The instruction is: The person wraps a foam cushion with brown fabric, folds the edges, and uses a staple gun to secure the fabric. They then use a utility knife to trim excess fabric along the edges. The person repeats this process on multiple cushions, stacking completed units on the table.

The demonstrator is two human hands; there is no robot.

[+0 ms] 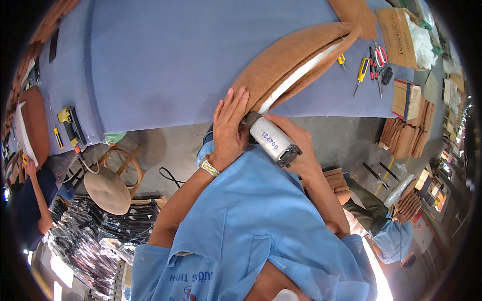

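Note:
A long, curved piece covered in brown fabric (281, 57) lies on the blue table at its near edge, pointing to the far right. A white strip (306, 70) of its inside shows along the open slit. My left hand (231, 118) rests on the near end of the piece, its fingers stretched out over the fabric; the thumb is partly hidden. In my right hand (299, 138) is a staple gun (273, 140) with a silver body and black ends. Its nose is at the near tip of the piece, beside my left hand; whether it touches is hidden.
Rightward on the blue table (155, 60) lie a yellow screwdriver (361, 70), red-handled scissors (380, 56) and a cardboard box (399, 37). Another stapler (74, 128) sits at the left. A co-worker's hand (30, 165) holds a brown piece there. A round cushioned seat (108, 190) stands below.

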